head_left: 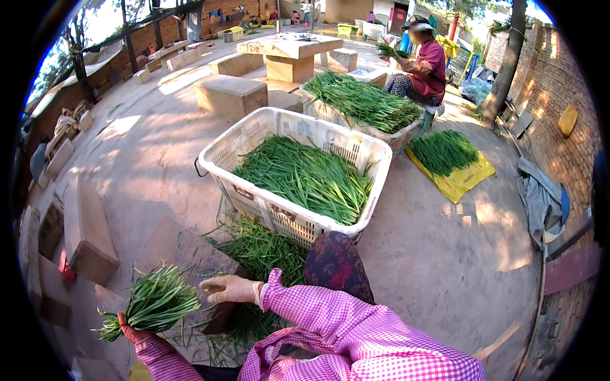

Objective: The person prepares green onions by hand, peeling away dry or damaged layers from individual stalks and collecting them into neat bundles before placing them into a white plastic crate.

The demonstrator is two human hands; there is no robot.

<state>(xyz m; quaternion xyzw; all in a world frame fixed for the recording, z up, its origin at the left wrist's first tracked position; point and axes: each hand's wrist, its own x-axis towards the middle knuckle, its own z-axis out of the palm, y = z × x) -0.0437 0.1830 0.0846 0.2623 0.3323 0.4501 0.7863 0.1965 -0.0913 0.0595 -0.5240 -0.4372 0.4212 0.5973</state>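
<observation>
At the lower left, my left hand (132, 328), in a reddish glove, grips a bunch of long green leafy stalks (160, 298). My right hand (230, 289), in a pale glove, reaches out to the right of the bunch with its fingers apart and nothing visible in them, over a grey slab (170, 253). Loose, scattered greens (267, 254) lie beside and under my right arm. Just ahead stands a white plastic crate (210, 159) heaped with long green leaves (298, 181). My pink checked sleeves come in from the lower edge.
A seated person (426, 76) holds greens behind a second loaded crate (398, 143). Greens lie on a yellow sack (470, 181) at right. Stone benches (89, 235) and a stone table (267, 47) stand left and behind. A tree (505, 76) and brick wall (546, 95) border the right.
</observation>
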